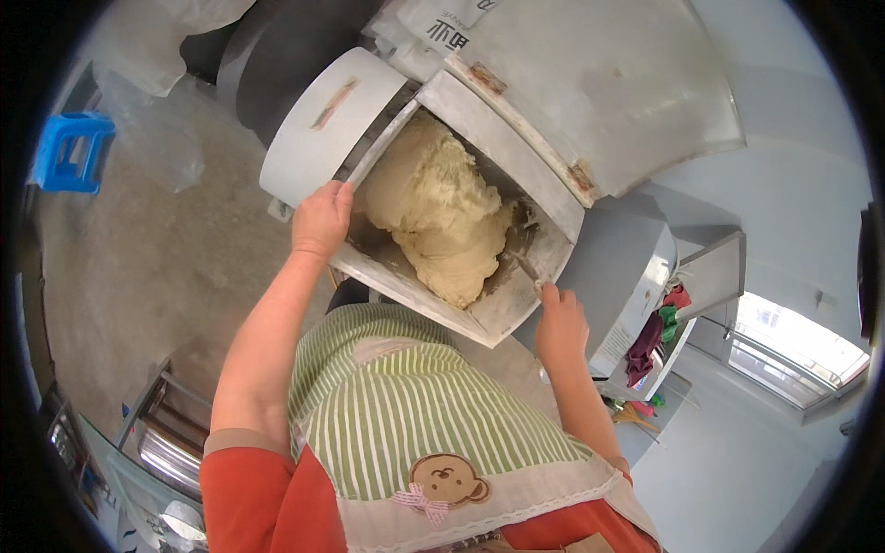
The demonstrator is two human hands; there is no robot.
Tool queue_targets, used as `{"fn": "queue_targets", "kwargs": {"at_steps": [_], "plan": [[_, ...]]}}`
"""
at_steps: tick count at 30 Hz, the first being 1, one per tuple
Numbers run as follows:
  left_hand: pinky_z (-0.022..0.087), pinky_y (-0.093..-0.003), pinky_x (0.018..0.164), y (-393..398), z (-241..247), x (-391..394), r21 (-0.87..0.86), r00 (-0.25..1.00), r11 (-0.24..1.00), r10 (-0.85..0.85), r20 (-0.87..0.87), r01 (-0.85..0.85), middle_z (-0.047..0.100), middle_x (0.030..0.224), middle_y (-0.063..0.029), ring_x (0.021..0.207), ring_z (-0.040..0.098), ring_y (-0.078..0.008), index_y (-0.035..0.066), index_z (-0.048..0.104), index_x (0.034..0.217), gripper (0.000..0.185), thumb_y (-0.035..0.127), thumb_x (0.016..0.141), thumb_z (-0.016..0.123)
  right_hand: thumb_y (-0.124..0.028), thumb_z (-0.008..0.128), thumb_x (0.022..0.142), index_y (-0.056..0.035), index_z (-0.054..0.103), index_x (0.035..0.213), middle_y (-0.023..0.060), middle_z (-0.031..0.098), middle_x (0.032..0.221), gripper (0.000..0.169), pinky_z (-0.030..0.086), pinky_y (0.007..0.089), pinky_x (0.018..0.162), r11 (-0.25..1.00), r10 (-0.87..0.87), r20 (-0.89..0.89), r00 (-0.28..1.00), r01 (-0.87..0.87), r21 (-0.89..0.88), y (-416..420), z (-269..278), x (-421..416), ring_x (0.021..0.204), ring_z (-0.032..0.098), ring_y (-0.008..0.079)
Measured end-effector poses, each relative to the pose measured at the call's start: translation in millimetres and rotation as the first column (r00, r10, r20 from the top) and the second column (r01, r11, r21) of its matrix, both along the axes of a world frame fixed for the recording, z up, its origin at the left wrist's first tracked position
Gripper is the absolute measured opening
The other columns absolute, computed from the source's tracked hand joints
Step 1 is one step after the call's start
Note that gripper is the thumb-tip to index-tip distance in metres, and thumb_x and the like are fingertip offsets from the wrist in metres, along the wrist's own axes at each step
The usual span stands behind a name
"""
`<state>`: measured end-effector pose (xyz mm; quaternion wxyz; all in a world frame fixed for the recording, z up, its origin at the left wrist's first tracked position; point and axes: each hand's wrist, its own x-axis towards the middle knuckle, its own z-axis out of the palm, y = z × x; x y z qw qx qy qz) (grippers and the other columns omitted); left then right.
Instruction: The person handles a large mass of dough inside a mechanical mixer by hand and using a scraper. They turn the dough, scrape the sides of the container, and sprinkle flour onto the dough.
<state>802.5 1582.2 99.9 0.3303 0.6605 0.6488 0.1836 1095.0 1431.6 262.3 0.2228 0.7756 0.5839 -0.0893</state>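
Note:
A large lump of pale dough [449, 214] lies in the metal bowl of a dough mixer [494, 117], whose lid [622, 83] stands raised. My left hand [323, 220] rests on the left rim of the bowl, fingers over the edge. At the right side of the bowl, my right hand [563, 325] is closed around the handle of a scraper-like tool [527, 268]; its blade reaches inside, near the wall to the right of the dough. Floury residue coats the inner walls.
White plastic bags [429, 34] lie behind the mixer. A blue plastic stool [75, 152] stands on the floor at far left. To the right are a grey cabinet [608, 256] and coloured cloths [646, 345]. A metal rack [169, 408] is at lower left.

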Motion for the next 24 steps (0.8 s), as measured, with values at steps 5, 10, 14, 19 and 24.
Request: {"fn": "queue_targets", "kwargs": {"at_steps": [5, 10, 14, 19, 24], "plan": [[0.046, -0.0462, 0.067, 0, 1, -1, 0.025, 0.999, 1.000, 0.019, 0.036, -0.019, 0.061, 0.082, -0.0177, 0.075, 0.057, -0.0390, 0.006, 0.058, 0.083, 0.036, 0.036, 0.091, 0.041, -0.005, 0.048, 0.082, -0.0064, 0.048, 0.111, 0.0195, 0.057, 0.076, 0.029, 0.049, 0.0405, 0.058, 0.987, 0.042, 0.050, 0.998, -0.034, -0.154, 29, -34, 32, 0.069, 0.061, 0.0333], [0.047, -0.0442, 0.067, -2, -3, 0, 0.034, 0.998, 0.998, 0.048, 0.050, -0.050, 0.062, 0.081, -0.0159, 0.075, 0.058, -0.0368, 0.007, 0.060, 0.085, 0.035, 0.036, 0.091, 0.043, -0.009, 0.044, 0.082, -0.0025, 0.048, 0.111, 0.0191, 0.057, 0.073, 0.030, 0.045, 0.0381, 0.046, 0.813, -0.544, -0.534, 0.647, 0.564, -0.144, 44, -88, 67, 0.057, 0.059, 0.0276], [0.047, -0.0433, 0.068, -1, 0, 0, -0.006, 0.995, 0.997, 0.073, 0.065, -0.073, 0.062, 0.082, -0.0157, 0.076, 0.059, -0.0359, 0.007, 0.060, 0.085, 0.035, 0.037, 0.090, 0.043, -0.008, 0.042, 0.082, 0.0006, 0.053, 0.096, 0.0140, 0.054, 0.066, 0.020, 0.037, 0.0331, 0.038, 0.587, -0.739, -0.543, 0.398, 0.776, -0.232, 76, -116, 76, 0.047, 0.051, 0.0200], [0.047, -0.0424, 0.068, 0, -5, 0, 0.011, 0.995, 0.997, 0.069, 0.075, -0.070, 0.062, 0.083, -0.0159, 0.077, 0.059, -0.0357, 0.006, 0.060, 0.086, 0.033, 0.035, 0.090, 0.044, -0.017, 0.048, 0.086, 0.0017, 0.055, 0.110, 0.0174, 0.061, 0.085, 0.031, 0.046, 0.0394, 0.054, 0.726, -0.626, -0.149, 0.765, 0.503, -0.469, 95, -231, 152, 0.063, 0.059, 0.0261], [0.047, -0.0424, 0.068, -1, -2, 0, 0.009, 0.995, 0.998, 0.058, 0.084, -0.059, 0.062, 0.083, -0.0165, 0.078, 0.059, -0.0361, 0.006, 0.060, 0.089, 0.032, 0.034, 0.090, 0.044, -0.016, 0.051, 0.085, 0.0033, 0.058, 0.094, 0.0201, 0.061, 0.077, 0.022, 0.047, 0.0424, 0.060, 0.848, -0.517, -0.112, 0.848, 0.491, -0.197, 113, -266, 138, 0.065, 0.060, 0.0307]]}}
